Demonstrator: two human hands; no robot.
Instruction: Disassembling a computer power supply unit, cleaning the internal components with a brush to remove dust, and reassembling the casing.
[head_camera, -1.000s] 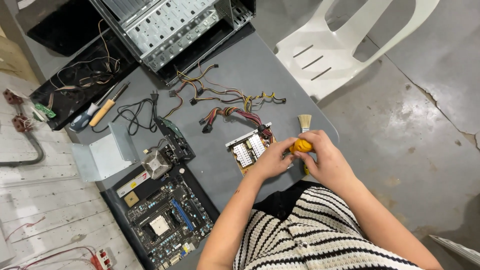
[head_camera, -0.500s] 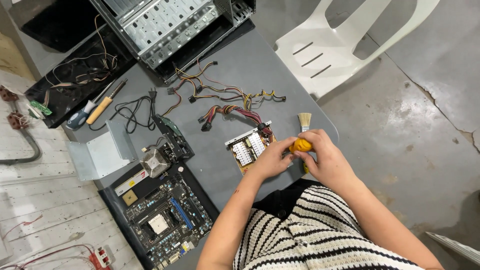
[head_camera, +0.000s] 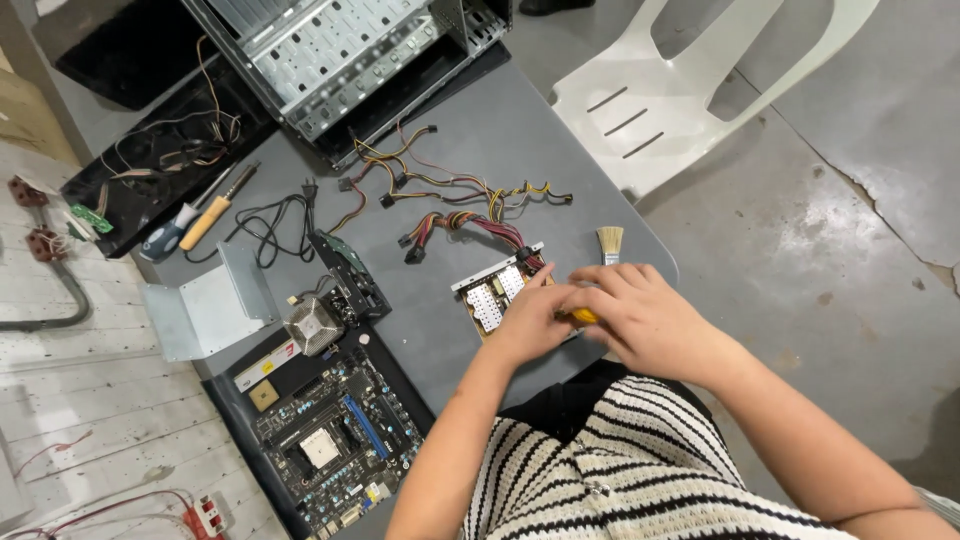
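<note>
Even soft daylight, sharp, faint shadows

— What are we working on?
— Our grey table. The open computer case sits at its far end.
— And nearer than the case?
— We see a wire bundle, a small circuit board, a brush, a motherboard.

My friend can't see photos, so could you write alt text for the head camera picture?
Seen from above, a person's left hand and right hand meet around a small yellow object beside an opened power supply board with coloured cables on a grey table. A motherboard, a brush, a screwdriver and an empty computer case lie around.
</note>
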